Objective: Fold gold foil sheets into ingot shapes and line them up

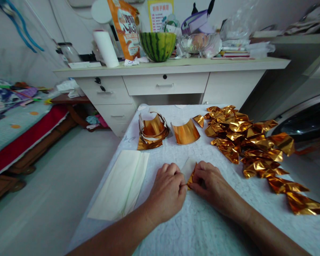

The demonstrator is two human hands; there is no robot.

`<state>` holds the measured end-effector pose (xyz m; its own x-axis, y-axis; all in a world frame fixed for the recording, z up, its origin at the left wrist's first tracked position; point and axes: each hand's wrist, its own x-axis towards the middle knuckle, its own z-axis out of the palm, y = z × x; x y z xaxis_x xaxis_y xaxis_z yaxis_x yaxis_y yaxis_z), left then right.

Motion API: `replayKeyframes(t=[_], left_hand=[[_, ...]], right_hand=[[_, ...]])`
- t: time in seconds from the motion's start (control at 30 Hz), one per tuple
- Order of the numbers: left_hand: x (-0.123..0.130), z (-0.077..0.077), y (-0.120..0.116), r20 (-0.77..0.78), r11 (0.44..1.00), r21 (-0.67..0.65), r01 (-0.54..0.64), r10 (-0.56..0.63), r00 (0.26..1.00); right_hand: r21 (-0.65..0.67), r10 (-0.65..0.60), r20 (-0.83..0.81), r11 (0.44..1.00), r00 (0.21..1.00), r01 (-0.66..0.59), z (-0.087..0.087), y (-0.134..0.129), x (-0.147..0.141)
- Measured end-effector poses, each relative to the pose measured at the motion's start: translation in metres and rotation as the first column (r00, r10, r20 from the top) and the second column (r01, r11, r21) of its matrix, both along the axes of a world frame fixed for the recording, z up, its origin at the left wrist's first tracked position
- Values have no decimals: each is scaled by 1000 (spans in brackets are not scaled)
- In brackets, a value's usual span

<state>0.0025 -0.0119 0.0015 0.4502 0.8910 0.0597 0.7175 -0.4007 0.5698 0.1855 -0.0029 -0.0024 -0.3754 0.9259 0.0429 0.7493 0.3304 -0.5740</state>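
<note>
A sheet of gold foil paper (188,168) with a pale back lies partly folded between my hands, low over the cloth-covered table (170,227). My left hand (167,188) pinches its left edge, knuckles up. The gold side shows beside the fingers of my right hand (214,185), which are closed on the other side of the sheet. My fingers hide much of the fold. Just beyond them stands a single curled gold foil sheet (186,133). To its left is a bundle of curled foil sheets (153,128). Folded gold foil pieces (238,126) are heaped at the right.
A flat cream paper packet (120,186) lies left of my left arm. Behind the table is a white desk (170,83) with drawers, bearing a cut watermelon (158,46), a paper roll (106,48) and an orange bag (126,30). A bed (21,131) stands left.
</note>
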Motion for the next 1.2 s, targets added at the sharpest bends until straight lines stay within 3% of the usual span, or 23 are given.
replayKeyframes(t=[0.37,1.2], left_hand=[[-1,1,-1,-36,1000,-5,18,-18,999],[-5,-1,2,69,996,-78,37,-31,997]], right_hand=[[-8,1,41,1000,999,0,3,-1,-1],[31,6,78,999,997,-9,-2,-3,2]])
